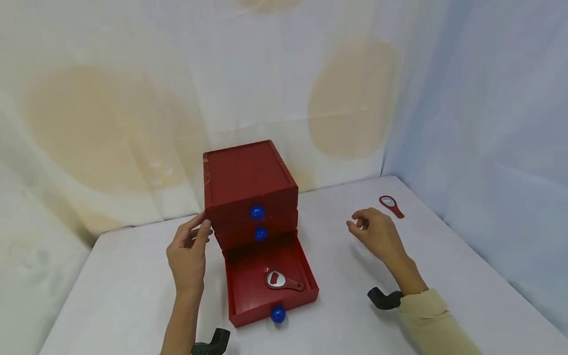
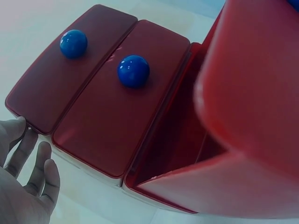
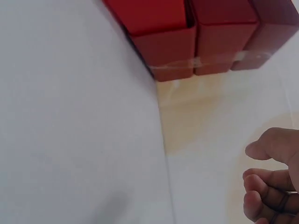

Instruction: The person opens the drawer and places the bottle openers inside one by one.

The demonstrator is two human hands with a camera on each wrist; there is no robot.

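A red three-drawer cabinet (image 1: pixel 250 185) stands on the white table (image 1: pixel 111 296), set toward its back edge near the cloth backdrop (image 1: pixel 111 98). Its top two drawers are pushed in, each with a blue ball knob (image 1: pixel 256 212), while the bottom drawer (image 1: pixel 270 276) is pulled fully out toward the person, its own blue knob (image 1: pixel 277 314) at the front edge. Inside that open drawer lies a bottle opener (image 1: pixel 282 281) with a metal head and red handle, resting flat toward the right side of the drawer floor. The left hand (image 1: pixel 190 251) is at the cabinet's left side, fingers straight and loosely spread, the fingertips (image 1: pixel 205 224) touching or just beside the top drawer's left corner; the left wrist view shows those fingers (image 2: pixel 28 154) relaxed next to the drawer fronts, holding nothing. The right hand (image 1: pixel 376 234) hovers above the table well to the right of the cabinet, fingers loosely curled with thumb and forefinger near each other, and nothing visible between them. In the right wrist view its curled fingers (image 3: pixel 268 186) appear at the lower right, with the cabinet's side at the top. Beyond the right hand, near the table's far right corner, lies a second red opener (image 1: pixel 391 205), apart from the fingers. A pale sleeve (image 1: pixel 432 315) covers the right forearm.
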